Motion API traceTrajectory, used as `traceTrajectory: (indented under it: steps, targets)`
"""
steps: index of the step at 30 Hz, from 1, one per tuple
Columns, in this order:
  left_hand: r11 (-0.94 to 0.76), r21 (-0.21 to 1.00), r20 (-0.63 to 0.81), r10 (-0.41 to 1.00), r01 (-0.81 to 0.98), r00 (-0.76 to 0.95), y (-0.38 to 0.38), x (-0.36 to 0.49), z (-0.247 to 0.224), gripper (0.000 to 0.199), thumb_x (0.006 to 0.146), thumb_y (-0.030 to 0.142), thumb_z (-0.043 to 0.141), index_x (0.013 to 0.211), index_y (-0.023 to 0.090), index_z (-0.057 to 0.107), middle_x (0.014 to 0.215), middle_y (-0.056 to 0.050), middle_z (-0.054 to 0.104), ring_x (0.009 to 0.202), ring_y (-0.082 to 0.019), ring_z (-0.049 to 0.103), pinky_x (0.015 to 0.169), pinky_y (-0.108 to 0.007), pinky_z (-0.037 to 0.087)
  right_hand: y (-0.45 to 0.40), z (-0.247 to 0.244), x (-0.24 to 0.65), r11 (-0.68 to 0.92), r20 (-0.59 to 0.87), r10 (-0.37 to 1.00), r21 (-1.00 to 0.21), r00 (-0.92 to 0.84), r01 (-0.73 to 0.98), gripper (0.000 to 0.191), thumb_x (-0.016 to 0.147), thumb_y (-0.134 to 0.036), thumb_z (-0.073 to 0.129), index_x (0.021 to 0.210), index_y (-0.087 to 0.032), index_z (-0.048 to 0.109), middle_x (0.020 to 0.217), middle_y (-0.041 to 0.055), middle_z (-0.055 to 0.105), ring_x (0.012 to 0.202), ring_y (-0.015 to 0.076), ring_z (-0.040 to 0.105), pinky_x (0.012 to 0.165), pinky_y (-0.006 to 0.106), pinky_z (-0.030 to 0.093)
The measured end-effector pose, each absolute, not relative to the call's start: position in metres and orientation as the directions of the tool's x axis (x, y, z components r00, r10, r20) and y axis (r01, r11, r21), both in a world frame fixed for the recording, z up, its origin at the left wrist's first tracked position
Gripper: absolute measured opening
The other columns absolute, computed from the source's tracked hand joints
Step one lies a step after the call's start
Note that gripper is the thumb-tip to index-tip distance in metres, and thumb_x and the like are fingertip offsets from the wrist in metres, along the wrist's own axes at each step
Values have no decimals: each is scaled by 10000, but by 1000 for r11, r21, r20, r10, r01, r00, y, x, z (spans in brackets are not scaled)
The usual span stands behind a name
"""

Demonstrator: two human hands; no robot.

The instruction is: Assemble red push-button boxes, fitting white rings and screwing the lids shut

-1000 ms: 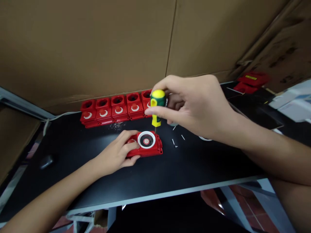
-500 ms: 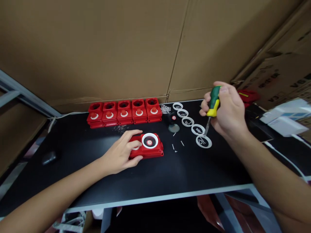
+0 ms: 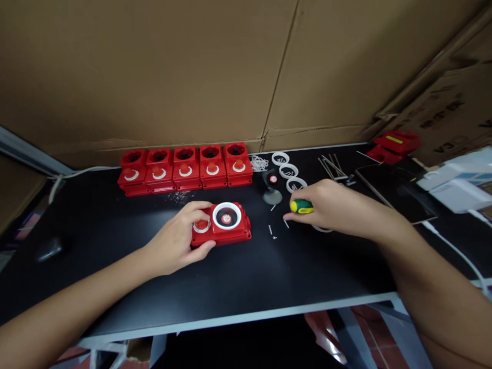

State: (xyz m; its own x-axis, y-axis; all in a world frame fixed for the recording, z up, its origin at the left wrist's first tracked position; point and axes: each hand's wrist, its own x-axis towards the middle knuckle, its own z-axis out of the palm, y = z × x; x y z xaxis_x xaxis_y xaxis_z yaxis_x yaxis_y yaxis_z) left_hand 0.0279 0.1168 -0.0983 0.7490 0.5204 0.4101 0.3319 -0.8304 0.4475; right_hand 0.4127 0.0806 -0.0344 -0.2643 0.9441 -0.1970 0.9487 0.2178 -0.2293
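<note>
Two hands, six red units, one screwdriver

One red unit (image 3: 221, 224) lay flat on the black table (image 3: 230, 287), grasped by the left hand (image 3: 169, 243). One screwdriver (image 3: 302, 206), green and yellow, was clasped in the right hand (image 3: 334, 210); its blade was out of sight.

Back row: five more red units (image 3: 184, 168), side by side, before brown cardboard (image 3: 172, 66). White rings (image 3: 296, 185): three plain to see, with screws inside, and the edge of another under the right hand; any further one was covered. Loose screws (image 3: 269, 229): four. Also one bundle of white cord (image 3: 259, 163), one clear disc (image 3: 272, 197), and a small stack of red parts (image 3: 395, 145) at the far right.

Changes noted: half a second earlier the screwdriver pointed down at the nearest ring. It had since swung left with the right hand, its rounded yellow end now facing left beside the loose screws. Whether the fingertips touched the nearest screw, I could not tell. The left hand kept to the same unit.

Position in grip: the held unit's button end sat within the left hand, fingers over the far side and thumb along the near edge. Its white-rimmed round opening lay to the right, beyond the fingertips. The screwdriver handle ran into the right hand's curled fingers, only its end part exposed.
</note>
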Motion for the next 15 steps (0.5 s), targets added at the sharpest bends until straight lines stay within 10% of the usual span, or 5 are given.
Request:
traceTrajectory:
  steps: [15]
  targets:
    - [-854,343,418,512,392,751,115,30,-95,492,893,293,696,1304,221,434,1332,-184,529,1211,-388,671,892,-544,695,74,-53,409,313,-297,869,-286,-394,906,146,1025,-321,681,1011,-195,754,1038,32,770,881,125,678,820,255,431]
